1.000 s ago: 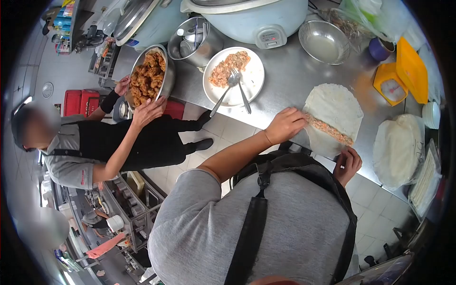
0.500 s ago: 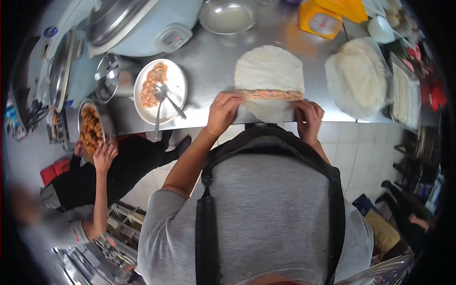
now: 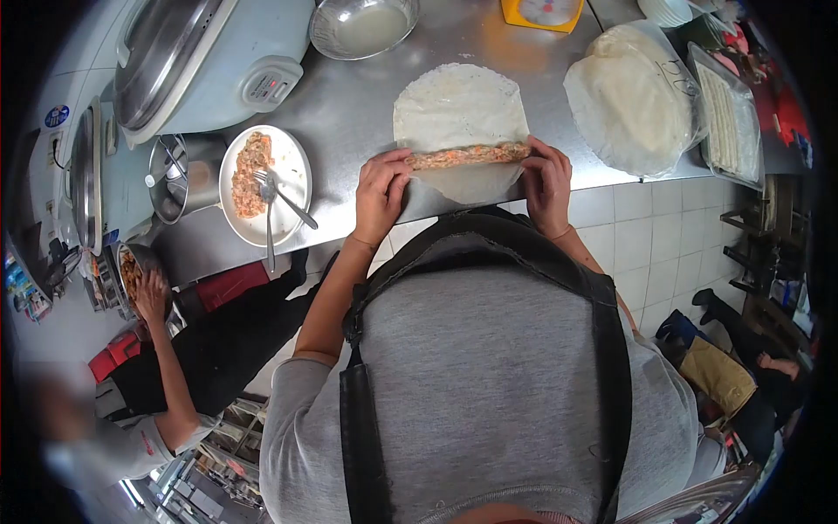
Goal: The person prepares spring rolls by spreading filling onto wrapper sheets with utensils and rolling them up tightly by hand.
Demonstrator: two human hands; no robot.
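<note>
A round, pale wrapper lies by the counter's near edge, a strip of orange-flecked filling across it. My left fingers and right fingers, held narrow, pinch its opposite sides. Leftward, near that edge, sits a white plate.

The shiny grey steel tabletop carries a pale blue cooker, a round steel pot, a white oval plate near the edge, a silvery metal bowl, a thin white round-edged wrapper, a yellow scale, bagged pale sheets and, probably, a plastic-wrapped tray beside them.
</note>
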